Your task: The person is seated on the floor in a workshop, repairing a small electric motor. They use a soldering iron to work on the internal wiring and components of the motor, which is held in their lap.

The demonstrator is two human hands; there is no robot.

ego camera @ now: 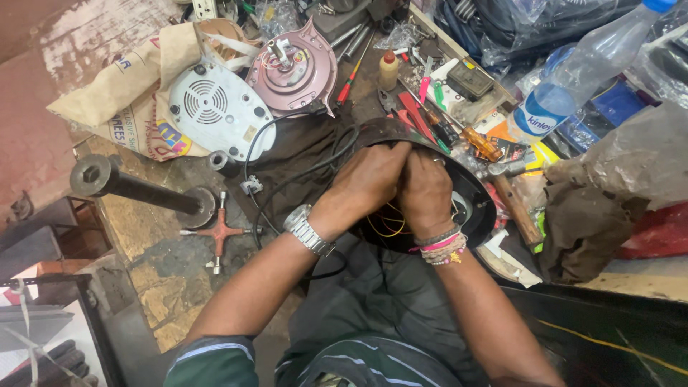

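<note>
A round black appliance housing (479, 201) lies tilted on the workbench in front of me, with yellow and red wires (387, 223) showing inside it. My left hand (369, 179), with a metal watch on its wrist, and my right hand (424, 188), with bead bracelets, are pressed together over the housing's far rim. Both hands have their fingers curled down into it. What the fingertips grip is hidden. A black cable (301, 179) runs from the housing to the left.
A pink motor cover (292, 70) and a white vented base (215, 107) lie at the back left on a paper bag (122, 86). Screwdrivers (473, 140), a hammer (516, 208) and a plastic bottle (573, 79) crowd the right. A black pipe (136, 186) and cross wrench (218, 231) lie left.
</note>
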